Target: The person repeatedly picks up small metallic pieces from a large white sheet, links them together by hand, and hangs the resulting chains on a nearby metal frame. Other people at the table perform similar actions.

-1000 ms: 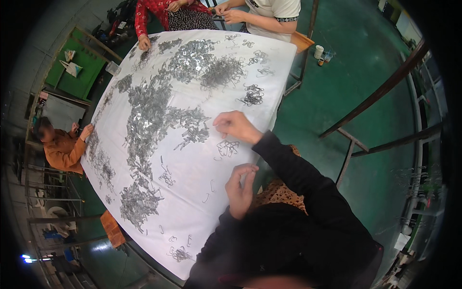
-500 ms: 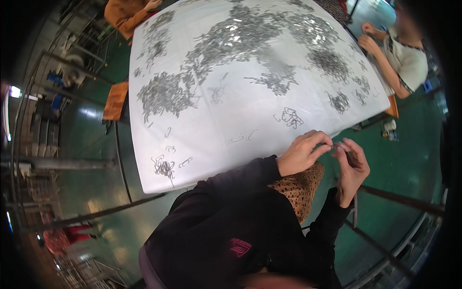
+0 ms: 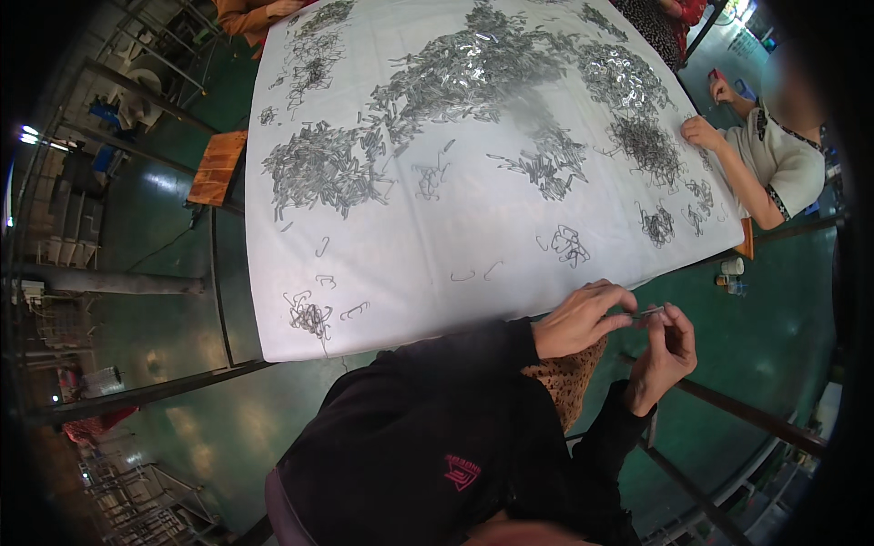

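Observation:
Past the table's front right edge, my left hand (image 3: pixel 580 320) and my right hand (image 3: pixel 665 361) meet fingertip to fingertip. Between them is a small thin metal wire piece (image 3: pixel 649 312); its exact shape is partly covered by my fingers. My right thumb and fingers pinch it, and the closed left fingertips grip its other end. Nearest on the white-covered table (image 3: pixel 401 300) lie two loose bent wire hooks (image 3: pixel 492 270) and a small heap of similar hooks (image 3: pixel 571 246).
Large piles of grey metal pieces (image 3: pixel 473 77) spread over the far table, with another pile (image 3: pixel 323 168) at left. A tangle of hooks (image 3: pixel 308 314) lies near the front left corner. A co-worker (image 3: pixel 783 164) sits at right; a wooden stool (image 3: pixel 218 168) stands at left.
The view has shifted slightly. My hands stay together, with the wire piece showing more plainly between them. The co-worker's hands have parted, one on the table's edge, one raised with something red.

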The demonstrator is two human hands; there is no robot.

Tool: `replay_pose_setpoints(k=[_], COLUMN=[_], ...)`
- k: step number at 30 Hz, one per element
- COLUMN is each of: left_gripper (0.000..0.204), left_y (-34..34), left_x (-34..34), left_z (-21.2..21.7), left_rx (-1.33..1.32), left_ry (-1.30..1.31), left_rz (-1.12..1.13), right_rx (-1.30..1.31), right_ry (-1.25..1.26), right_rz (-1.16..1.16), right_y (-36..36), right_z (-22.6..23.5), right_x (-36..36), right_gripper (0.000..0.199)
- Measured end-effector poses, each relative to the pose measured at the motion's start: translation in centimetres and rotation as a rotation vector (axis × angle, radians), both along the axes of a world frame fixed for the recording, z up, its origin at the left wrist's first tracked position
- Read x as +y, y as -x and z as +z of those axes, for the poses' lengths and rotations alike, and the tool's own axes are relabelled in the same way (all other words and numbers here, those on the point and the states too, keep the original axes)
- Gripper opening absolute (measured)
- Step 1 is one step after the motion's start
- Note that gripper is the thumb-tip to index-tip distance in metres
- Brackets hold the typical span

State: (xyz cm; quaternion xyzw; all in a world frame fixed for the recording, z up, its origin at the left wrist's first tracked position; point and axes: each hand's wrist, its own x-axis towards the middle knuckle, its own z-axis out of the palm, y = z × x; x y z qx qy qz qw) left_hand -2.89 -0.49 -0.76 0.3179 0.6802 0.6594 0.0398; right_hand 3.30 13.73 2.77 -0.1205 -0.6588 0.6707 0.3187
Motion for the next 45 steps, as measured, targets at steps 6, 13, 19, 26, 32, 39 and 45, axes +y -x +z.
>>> replay_pose_setpoints(k=[6, 13, 19, 26, 32, 39, 45], left_gripper=[0.02, 0.013, 0.012, 0.018, 0.016, 0.007, 0.009], left_y=[10.7, 16.9, 17.4, 18.8, 11.1, 2.1, 1.5], left_x=[-10.8, -19.3, -19.6, -20.5, -9.6, 1.8, 3.1], left_z=[-4.0, -9.2, -10.2, -5.9, 2.4, 6.3, 6.5], left_rx=[0.232, 0.271, 0.358, 0.287, -0.103, -0.215, 0.053], left_ry=[0.614, 1.3, 1.191, 1.259, 0.24, -0.01, 0.07], left_rz=[0.615, 0.807, 0.729, 0.575, 0.173, -0.307, -0.193], right_rx=[0.024, -0.073, -0.071, -0.016, -0.082, -0.057, 0.003], right_ry=[-0.003, -0.092, 0.031, 0.155, 0.218, 0.22, -0.056], right_rz=[0.034, 0.013, 0.061, 0.099, 0.094, 0.021, -0.138], right_y=[-0.8, -0.8, -1.0, -1.6, -1.8, -2.0, -2.6], right_z=[0.9, 2.1, 2.2, 2.4, 1.8, 0.9, 1.3], right_x=[0.2, -0.2, -0.1, 0.5, 0.5, 0.1, -0.1], right_gripper=[0.021, 0.017, 0.019, 0.022, 0.023, 0.022, 0.021])
